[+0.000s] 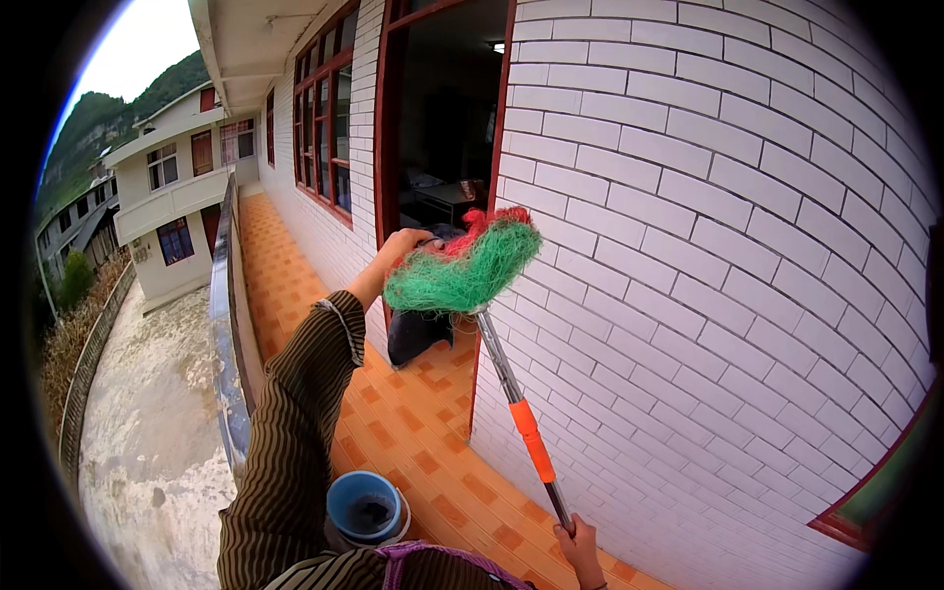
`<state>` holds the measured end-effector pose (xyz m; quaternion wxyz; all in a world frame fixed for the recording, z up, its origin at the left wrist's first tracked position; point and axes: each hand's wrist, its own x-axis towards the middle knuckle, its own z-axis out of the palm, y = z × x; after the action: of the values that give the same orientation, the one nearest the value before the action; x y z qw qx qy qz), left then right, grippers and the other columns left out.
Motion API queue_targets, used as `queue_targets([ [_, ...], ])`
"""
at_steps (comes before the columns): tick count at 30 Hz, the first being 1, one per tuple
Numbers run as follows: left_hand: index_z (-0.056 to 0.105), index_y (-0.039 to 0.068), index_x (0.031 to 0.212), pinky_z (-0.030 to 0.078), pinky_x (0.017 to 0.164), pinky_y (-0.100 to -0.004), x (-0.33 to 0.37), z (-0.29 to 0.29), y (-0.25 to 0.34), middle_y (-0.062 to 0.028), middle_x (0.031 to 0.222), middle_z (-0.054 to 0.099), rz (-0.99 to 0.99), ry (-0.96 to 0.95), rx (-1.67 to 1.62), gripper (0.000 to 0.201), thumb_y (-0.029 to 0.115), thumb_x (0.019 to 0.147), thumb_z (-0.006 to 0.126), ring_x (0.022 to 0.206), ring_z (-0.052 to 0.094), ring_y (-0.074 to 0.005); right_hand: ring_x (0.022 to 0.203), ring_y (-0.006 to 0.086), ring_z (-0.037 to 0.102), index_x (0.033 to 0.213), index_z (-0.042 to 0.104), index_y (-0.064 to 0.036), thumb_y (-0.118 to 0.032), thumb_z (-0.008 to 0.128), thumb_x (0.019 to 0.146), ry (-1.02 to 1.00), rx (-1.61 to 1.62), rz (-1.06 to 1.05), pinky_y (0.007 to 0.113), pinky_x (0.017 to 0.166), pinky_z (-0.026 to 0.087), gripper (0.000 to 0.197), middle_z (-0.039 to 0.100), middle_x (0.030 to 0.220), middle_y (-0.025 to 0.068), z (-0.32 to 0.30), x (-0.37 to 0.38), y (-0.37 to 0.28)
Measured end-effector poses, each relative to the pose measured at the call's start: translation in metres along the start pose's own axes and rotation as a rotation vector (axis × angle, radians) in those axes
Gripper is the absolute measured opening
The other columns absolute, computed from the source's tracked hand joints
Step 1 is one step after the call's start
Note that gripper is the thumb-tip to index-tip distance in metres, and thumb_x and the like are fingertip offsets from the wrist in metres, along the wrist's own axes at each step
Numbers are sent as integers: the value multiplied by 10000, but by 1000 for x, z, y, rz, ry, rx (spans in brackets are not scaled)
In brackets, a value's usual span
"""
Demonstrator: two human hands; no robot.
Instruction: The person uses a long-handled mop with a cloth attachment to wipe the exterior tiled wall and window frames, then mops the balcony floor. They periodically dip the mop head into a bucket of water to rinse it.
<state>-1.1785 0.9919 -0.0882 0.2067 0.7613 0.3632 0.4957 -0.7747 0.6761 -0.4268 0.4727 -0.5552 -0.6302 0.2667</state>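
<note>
A broom (467, 265) with a frayed head of green and red fibres slants across the view, bristle end up. Its metal pole carries an orange sleeve (532, 441). Low down, my right hand (580, 549) is wrapped round the pole's lower end. My left hand (401, 248), arm stretched forward, is closed beside the red fibres at the head's far left. A dark, smooth, sheet-like thing (418, 337) shows below the head, with more dark material by the left fingers. The head hides what those fingers grip.
A blue bucket (363, 505) stands on the orange tiled floor (462, 492) near my body. White brick wall (708, 256) rises close on the right. Ahead is a red-framed doorway (447, 118). A railing (228, 324) runs along the left, beside a lower concrete yard (147, 393).
</note>
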Motion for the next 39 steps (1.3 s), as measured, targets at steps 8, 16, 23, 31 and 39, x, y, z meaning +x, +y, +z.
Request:
queue_targets([
  [8, 664, 77, 936, 498, 693, -429, 17, 0, 63, -175, 798, 648, 237, -85, 830, 258, 324, 925, 588, 772, 613, -383, 512, 288, 479, 705, 518, -14, -353, 650, 878, -25, -216, 21, 430, 509, 374, 403, 460, 578, 169, 14, -51, 45],
  [16, 661, 100, 879, 501, 624, -435, 1, 24, 95, -150, 678, 626, 357, -91, 830, 194, 294, 868, 661, 684, 610, -369, 530, 254, 492, 861, 598, -11, -341, 642, 895, -125, -2, 87, 402, 509, 388, 335, 523, 601, 123, 36, -51, 41],
  [23, 592, 63, 830, 494, 545, -390, -29, 42, 140, -90, 655, 594, 473, -91, 1038, 166, 195, 786, 684, 623, 623, -293, 571, 167, 445, 872, 578, -20, -307, 632, 910, -160, 49, 118, 359, 514, 371, 295, 468, 616, 70, 52, -43, 62],
  [31, 560, -101, 1055, 409, 426, -236, -102, 78, 161, -14, 642, 436, 762, -31, 1169, 395, 48, 693, 610, 517, 497, -107, 562, 123, 373, 772, 518, -54, -228, 652, 872, -145, 75, 42, 328, 497, 335, 242, 386, 608, 7, 59, -32, 53],
  [39, 582, -125, 1082, 342, 398, -193, -125, 101, 157, 2, 644, 388, 813, 66, 1127, 459, 19, 646, 592, 524, 410, -75, 572, 109, 407, 751, 556, -46, -254, 672, 864, -156, 16, 158, 312, 486, 350, 263, 449, 610, -12, 89, -59, 101],
])
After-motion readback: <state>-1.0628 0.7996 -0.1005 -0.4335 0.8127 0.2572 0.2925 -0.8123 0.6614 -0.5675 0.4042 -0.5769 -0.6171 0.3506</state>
